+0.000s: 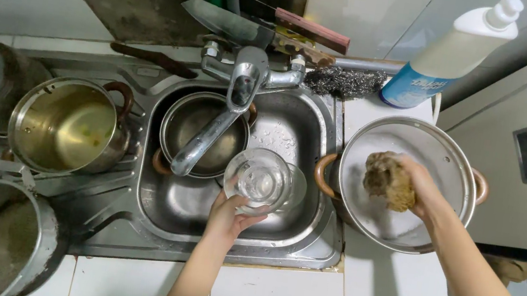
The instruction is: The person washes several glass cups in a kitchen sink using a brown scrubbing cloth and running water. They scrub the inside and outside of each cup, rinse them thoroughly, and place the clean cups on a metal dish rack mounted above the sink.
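A clear glass cup [260,181] is held over the steel sink [306,236], gripped at its near rim by the left hand [230,217], whose fingers are closed on it; its mouth is turned up toward the camera, so its long axis runs nearly straight along the line of sight. Just behind the cup, a tap [216,125] is seen reaching out over a round pot [203,134] that sits inside the sink. To the right of the sink, a brown sponge [389,180] is clutched in the right hand [421,187] and pressed inside a large steel pot [406,181] on the white tiled counter [389,288]. Behind that pot a white and blue bottle [451,51] is stood, with a steel scourer [344,81] beside it. To the left of the sink a steel kettle [66,127] is set on the drainer
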